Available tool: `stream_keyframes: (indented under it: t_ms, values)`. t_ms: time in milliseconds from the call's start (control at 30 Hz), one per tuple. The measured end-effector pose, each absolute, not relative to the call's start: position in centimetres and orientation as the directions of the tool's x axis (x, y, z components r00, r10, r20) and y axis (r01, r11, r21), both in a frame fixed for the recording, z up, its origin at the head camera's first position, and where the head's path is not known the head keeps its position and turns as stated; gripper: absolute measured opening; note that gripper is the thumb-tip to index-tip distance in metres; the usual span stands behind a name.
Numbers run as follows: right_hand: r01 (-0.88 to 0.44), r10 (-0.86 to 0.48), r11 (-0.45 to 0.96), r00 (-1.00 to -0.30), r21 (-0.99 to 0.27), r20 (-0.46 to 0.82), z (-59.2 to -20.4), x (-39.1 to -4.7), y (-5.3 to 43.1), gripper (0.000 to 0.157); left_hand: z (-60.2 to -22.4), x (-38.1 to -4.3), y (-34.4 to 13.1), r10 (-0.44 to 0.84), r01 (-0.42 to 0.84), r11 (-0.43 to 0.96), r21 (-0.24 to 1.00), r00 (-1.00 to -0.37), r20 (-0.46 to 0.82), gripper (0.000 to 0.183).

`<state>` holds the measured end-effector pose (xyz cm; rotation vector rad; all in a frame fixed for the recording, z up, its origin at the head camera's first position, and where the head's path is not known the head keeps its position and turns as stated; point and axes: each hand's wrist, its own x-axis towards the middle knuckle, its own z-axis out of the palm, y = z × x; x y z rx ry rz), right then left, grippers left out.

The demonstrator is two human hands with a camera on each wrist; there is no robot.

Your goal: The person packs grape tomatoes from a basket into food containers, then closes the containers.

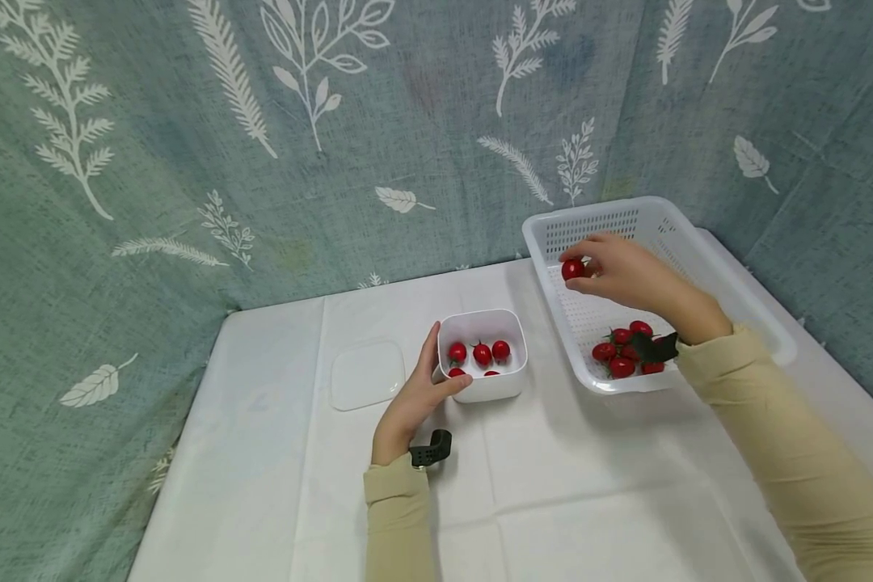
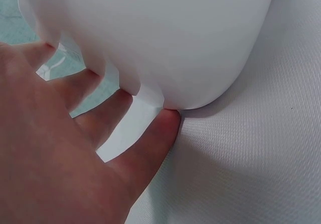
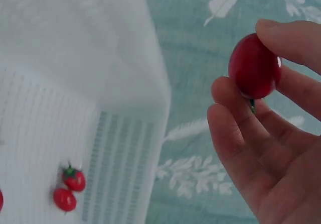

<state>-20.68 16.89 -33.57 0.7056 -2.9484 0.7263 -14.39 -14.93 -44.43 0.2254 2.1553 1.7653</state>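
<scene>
My left hand (image 1: 416, 400) holds a small white square container (image 1: 489, 391) at its left side, thumb over the near rim. In the left wrist view its fingertips press along the container's smooth wall (image 2: 165, 38). Several red cherry tomatoes (image 1: 482, 353) lie inside. Over the far left part of a white plastic basket (image 1: 582, 311), my right hand (image 1: 629, 275) pinches one cherry tomato (image 3: 255, 66) between thumb and fingers, its green stem pointing down in the right wrist view. More cherry tomatoes (image 1: 622, 368) are clustered at the basket's near end, partly hidden by the right wrist.
A flat translucent lid (image 1: 367, 376) lies on the white tablecloth (image 1: 262, 453) left of the container. The basket's slotted walls rise to the right of the container. Behind the table hangs a green curtain (image 1: 335, 218) with white leaf patterns.
</scene>
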Motion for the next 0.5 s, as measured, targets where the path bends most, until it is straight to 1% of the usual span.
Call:
stream_keyframes:
  t_ms: [267,400,500]
  values:
    - [-0.512,-0.453,0.689,-0.857,-0.513,0.246,-34.3,-19.4,14.6,0.034,-44.7,-14.6,-14.9,0.347,-0.085,0.187,0.979,-0.926,-0.147,0.091]
    - [-0.544,-0.448,0.648,-0.838,-0.534,0.31,-34.8,-18.7,13.5,0.035,-44.8,-14.6,-14.9,0.347,-0.083,0.178,0.98,-0.927,-0.142,0.09]
    - [-0.55,-0.431,0.607,-0.834,-0.574,0.343,-35.4,-18.1,12.8,0.037,-44.8,-14.6,-14.9,0.346,-0.083,0.177,0.981,-0.928,-0.141,0.09]
